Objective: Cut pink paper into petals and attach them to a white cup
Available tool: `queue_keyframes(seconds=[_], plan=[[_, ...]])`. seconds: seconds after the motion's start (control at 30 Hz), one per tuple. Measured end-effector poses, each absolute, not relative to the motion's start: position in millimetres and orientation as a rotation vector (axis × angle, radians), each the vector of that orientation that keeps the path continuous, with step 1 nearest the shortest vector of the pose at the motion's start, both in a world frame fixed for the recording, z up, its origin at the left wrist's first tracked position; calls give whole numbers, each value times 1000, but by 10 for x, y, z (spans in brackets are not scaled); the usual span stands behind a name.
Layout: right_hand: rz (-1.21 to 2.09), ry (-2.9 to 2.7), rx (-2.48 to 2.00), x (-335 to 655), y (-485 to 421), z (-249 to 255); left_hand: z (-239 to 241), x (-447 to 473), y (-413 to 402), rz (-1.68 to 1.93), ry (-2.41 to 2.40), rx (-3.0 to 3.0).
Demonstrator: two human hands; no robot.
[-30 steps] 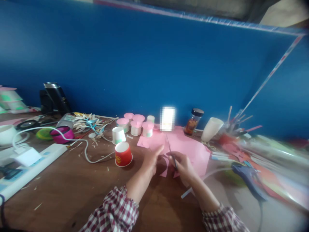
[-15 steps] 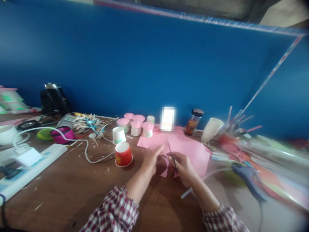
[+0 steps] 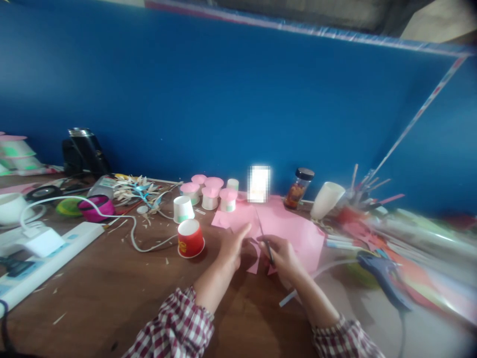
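Observation:
A large sheet of pink paper [image 3: 292, 226] lies spread in front of me, with a slit running in from its near edge. My left hand [image 3: 231, 249] grips the paper left of that slit, thumb on top and fingers hidden beneath. In my right hand [image 3: 286, 259] is a pair of scissors [image 3: 270, 252] with dark handles. Their blades point away from me into the slit. Left of my hands stands a red paper cup [image 3: 191, 239]. Behind it are a white paper cup [image 3: 183, 209] and several small cups topped with pink paper discs [image 3: 214, 185].
Along the back stand a lidded jar [image 3: 299, 189], a white cup [image 3: 328, 199] and a blurred-out bright object [image 3: 259, 184]. A glue gun [image 3: 385, 278] lies at right beside craft supplies. At left are a power strip [image 3: 80, 241], a white cable and a purple bowl [image 3: 97, 209].
Almost everything holds still. My left hand has shifted very slightly left on the paper; the scissors stay in the slit.

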State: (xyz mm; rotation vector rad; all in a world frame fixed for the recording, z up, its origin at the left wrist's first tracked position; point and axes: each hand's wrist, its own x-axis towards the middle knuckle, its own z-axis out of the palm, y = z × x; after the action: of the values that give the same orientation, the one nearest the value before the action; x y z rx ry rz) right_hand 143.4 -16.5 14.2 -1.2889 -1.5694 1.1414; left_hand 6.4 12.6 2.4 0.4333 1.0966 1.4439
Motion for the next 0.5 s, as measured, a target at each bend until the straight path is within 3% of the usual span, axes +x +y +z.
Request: queue_keyframes(seconds=[0.5], plan=[[1129,-1579,-1250,1471,-134,106,41,54,111,1447,1096,519]])
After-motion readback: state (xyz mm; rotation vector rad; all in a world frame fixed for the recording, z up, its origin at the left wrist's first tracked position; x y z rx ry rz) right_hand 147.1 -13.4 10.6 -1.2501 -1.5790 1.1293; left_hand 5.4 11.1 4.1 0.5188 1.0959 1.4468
